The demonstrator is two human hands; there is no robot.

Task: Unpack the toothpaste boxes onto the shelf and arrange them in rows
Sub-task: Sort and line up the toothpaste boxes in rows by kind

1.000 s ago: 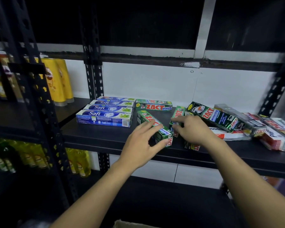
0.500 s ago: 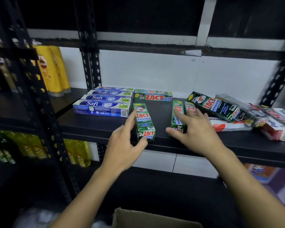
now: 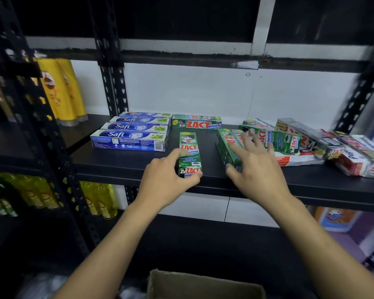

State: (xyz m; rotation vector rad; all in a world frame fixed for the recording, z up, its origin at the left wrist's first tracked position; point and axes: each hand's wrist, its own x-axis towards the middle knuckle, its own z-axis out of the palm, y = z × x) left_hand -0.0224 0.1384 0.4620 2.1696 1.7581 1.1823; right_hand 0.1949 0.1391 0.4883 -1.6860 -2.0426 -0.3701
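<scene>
On the black shelf (image 3: 121, 167) a green Zact toothpaste box (image 3: 189, 148) lies end-on to me; my left hand (image 3: 167, 180) grips its near end, thumb on the front. A second green Zact box (image 3: 226, 145) lies to the right, and my right hand (image 3: 256, 162) rests on it with fingers spread. Another Zact box (image 3: 196, 121) lies crosswise at the back. Several blue Safi boxes (image 3: 130, 139) form neat rows on the left. A loose heap of green and red toothpaste boxes (image 3: 311, 145) covers the right part.
Black slotted uprights (image 3: 111, 83) frame the shelf. Yellow bottles (image 3: 58, 89) stand on the neighbouring shelf at left, more yellow bottles (image 3: 99, 199) below. An open cardboard box (image 3: 205, 284) sits under my arms. An orange container (image 3: 335, 219) is at lower right.
The left green box has turned from slanted to straight, end toward me, and my left hand now holds its near end. My right hand has spread over the second green box.
</scene>
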